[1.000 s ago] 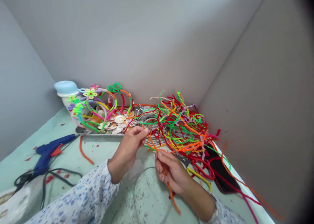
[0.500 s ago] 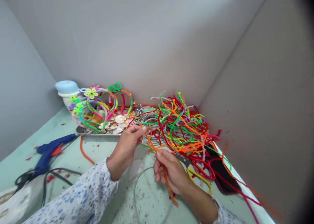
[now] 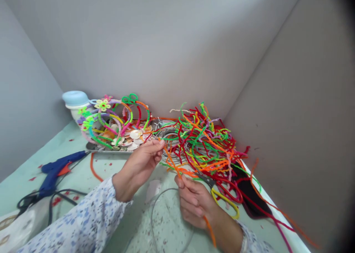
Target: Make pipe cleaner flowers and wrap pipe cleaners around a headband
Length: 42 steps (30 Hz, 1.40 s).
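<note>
Head view, the only one. Landmark: the metal tray (image 3: pixel 111 152) by the back wall.

Both hands raised on the near side of the tray, apart from each other. Left hand (image 3: pixel 141 164): thumb and forefinger pinched on the upper part of an orange fuzzy stem (image 3: pixel 171 159). Right hand (image 3: pixel 195 201): closed round the same stem lower down, fingers curled, tail hanging out below the palm. Stem lies off the tray's near right, in the air, nearly straight between the grips. Single or doubled inside the right fist: cannot tell.

Step in hand, as I judge it: straightening or running the stem through the fingers; I see it fixed to nothing. Next move would call for a firm left pinch and a looser right grip, so the strand can slide or turn without kinking.

Edges and room. Wrapped hoops (image 3: pixel 149 116) and shells (image 3: pixel 135 134) crowd the tray. Wire coils (image 3: pixel 166 129) sit at its right end; beyond them a tangled stem pile (image 3: pixel 205 146) blocks reach that way. Scissors (image 3: pixel 207 181), near right of the tray, lie close by the right hand: a snag risk, I'd say. Further right, a dark flat object (image 3: pixel 253 195) near the table edge, strands trailing over. Glue gun (image 3: pixel 54 171) and cable (image 3: pixel 50 205) off the tray's near left. Best open room: the tabletop (image 3: pixel 138 216) straight in front of the tray, though a bare wire loop (image 3: pixel 152 216) lies there, partly under the right hand.
</note>
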Each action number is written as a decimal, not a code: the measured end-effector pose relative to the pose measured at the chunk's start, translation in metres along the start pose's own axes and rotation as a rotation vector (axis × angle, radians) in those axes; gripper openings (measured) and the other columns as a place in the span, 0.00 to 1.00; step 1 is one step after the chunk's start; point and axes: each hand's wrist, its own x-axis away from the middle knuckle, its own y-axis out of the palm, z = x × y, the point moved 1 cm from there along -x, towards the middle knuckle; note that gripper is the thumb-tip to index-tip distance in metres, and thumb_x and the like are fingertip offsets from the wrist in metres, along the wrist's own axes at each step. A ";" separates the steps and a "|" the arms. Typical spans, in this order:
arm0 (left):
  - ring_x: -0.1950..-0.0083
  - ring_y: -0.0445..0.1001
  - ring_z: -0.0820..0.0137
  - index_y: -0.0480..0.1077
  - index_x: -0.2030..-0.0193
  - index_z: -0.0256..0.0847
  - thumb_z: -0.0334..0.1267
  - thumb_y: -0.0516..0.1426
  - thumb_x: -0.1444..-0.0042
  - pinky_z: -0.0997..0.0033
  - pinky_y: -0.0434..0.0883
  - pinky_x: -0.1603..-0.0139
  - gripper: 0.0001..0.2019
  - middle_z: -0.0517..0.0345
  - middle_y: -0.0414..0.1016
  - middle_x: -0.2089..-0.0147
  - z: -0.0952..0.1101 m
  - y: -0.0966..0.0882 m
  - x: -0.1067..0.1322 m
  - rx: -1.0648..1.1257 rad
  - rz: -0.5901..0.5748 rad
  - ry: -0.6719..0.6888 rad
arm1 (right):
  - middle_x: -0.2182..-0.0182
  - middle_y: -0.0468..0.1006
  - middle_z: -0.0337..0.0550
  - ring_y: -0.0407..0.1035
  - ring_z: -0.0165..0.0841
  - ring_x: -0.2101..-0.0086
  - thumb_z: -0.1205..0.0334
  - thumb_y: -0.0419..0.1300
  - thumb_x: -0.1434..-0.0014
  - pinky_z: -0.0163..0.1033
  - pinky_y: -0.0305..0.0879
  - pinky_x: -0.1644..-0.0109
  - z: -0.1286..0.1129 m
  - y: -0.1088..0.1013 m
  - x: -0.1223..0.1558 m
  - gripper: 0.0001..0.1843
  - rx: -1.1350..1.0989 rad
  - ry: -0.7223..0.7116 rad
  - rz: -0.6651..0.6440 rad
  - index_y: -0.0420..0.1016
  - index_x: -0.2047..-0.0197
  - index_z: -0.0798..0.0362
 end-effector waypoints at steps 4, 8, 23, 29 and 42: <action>0.76 0.62 0.82 0.72 0.72 0.35 0.31 0.66 0.56 0.82 0.58 0.78 0.07 0.65 0.66 0.75 0.000 0.005 0.004 0.035 -0.037 -0.024 | 0.91 0.62 0.23 0.46 0.21 0.94 0.51 0.59 0.43 0.25 0.44 0.90 -0.001 -0.001 0.002 0.14 0.054 -0.011 -0.112 0.62 0.70 0.50; 0.76 0.63 0.82 0.74 0.71 0.34 0.33 0.66 0.55 0.83 0.60 0.77 0.06 0.64 0.67 0.75 -0.003 0.006 0.002 -0.018 -0.007 -0.001 | 0.90 0.65 0.26 0.54 0.21 0.92 0.52 0.61 0.43 0.25 0.46 0.89 0.000 -0.002 -0.002 0.13 0.075 -0.065 0.001 0.66 0.68 0.53; 0.77 0.63 0.84 0.75 0.69 0.31 0.32 0.63 0.51 0.86 0.59 0.81 0.05 0.59 0.70 0.71 -0.002 0.004 0.003 0.012 -0.051 -0.024 | 0.90 0.65 0.26 0.48 0.21 0.93 0.55 0.59 0.41 0.24 0.51 0.90 0.000 -0.005 -0.001 0.10 -0.073 -0.034 -0.179 0.66 0.69 0.52; 0.76 0.65 0.83 0.74 0.66 0.30 0.28 0.61 0.49 0.87 0.61 0.81 0.03 0.60 0.69 0.73 -0.001 0.005 0.005 0.075 -0.125 -0.055 | 0.88 0.68 0.28 0.48 0.23 0.92 0.57 0.51 0.36 0.26 0.58 0.88 0.001 -0.012 -0.003 0.11 -0.090 -0.050 -0.356 0.67 0.66 0.52; 0.80 0.57 0.87 0.71 0.66 0.30 0.28 0.52 0.39 0.86 0.58 0.81 0.07 0.60 0.66 0.70 0.000 0.015 0.017 0.194 -0.330 -0.042 | 0.89 0.67 0.29 0.53 0.23 0.94 0.59 0.46 0.34 0.25 0.56 0.89 0.002 -0.001 0.002 0.13 -0.095 -0.026 -0.493 0.66 0.66 0.54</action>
